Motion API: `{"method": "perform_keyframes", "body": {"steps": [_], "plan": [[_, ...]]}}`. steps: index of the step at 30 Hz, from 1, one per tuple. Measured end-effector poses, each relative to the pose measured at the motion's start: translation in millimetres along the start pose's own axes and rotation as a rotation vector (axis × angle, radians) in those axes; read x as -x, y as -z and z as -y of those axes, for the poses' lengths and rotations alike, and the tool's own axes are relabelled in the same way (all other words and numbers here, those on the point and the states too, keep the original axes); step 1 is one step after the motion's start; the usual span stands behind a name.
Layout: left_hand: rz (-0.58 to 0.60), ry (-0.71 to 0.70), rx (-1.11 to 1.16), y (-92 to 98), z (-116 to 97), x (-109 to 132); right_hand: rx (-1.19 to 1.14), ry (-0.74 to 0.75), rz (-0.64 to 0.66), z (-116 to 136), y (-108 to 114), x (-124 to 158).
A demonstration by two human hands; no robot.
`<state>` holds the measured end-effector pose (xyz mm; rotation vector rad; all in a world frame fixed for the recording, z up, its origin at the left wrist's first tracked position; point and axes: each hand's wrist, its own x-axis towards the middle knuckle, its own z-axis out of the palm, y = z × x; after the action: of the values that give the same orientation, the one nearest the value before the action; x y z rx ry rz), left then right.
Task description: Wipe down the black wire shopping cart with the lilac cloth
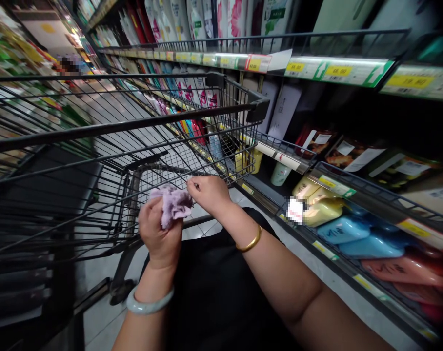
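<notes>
My left hand (161, 243) is closed around a crumpled light purple cloth (174, 207), which bunches out above the thumb. My right hand (211, 194) is closed too, its fingertips pinching the cloth's right edge. Both hands are close together, above my dark-clothed lap and right by the wire side of a shopping cart (254, 108). A pale bangle (150, 303) circles the left wrist, and a gold bracelet (251, 241) the right one. The fingers on the far side of the cloth are hidden.
Shelves (338, 70) with price labels run along the right, holding rows of bottles. Yellow bottles (322, 210) and blue bottles (371, 241) lie on the low shelf. A cart wheel (121, 291) stands on the tiled floor. Farther up the aisle is a blurred person (71, 68).
</notes>
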<state>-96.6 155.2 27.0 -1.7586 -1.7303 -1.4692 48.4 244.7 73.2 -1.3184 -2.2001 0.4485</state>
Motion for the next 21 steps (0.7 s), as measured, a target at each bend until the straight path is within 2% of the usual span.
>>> {"method": "perform_keyframes", "body": {"steps": [2, 5, 6, 7, 11, 12, 17, 21], "plan": [[0.006, 0.041, -0.011, -0.2, 0.1, -1.4, 0.006, 0.002, 0.004, 0.0, -0.6, -0.2], [0.215, 0.193, 0.011, -4.7, 1.5, -1.3, 0.008, 0.001, 0.004, -0.4, -0.5, -0.8], [0.251, 0.219, 0.023, -5.9, 1.6, -0.9, 0.007, -0.002, 0.004, -0.5, 0.0, -0.9], [0.246, 0.216, 0.033, -6.4, 1.2, -0.6, 0.005, -0.005, 0.004, -0.5, 0.6, -0.9], [0.054, 0.039, 0.039, -2.9, -1.3, -1.2, -0.01, 0.001, 0.002, -0.4, 2.2, -0.3], [0.049, 0.027, 0.029, -2.4, -1.2, -1.7, -0.012, 0.0, 0.002, -0.4, 2.1, -0.3], [0.24, 0.252, 0.001, -8.1, 4.0, -1.7, -0.005, -0.004, 0.002, -1.5, 0.0, -1.5], [0.217, 0.288, 0.015, -10.6, 4.4, 0.2, 0.008, 0.021, 0.009, 0.5, 1.3, 0.2]]}}
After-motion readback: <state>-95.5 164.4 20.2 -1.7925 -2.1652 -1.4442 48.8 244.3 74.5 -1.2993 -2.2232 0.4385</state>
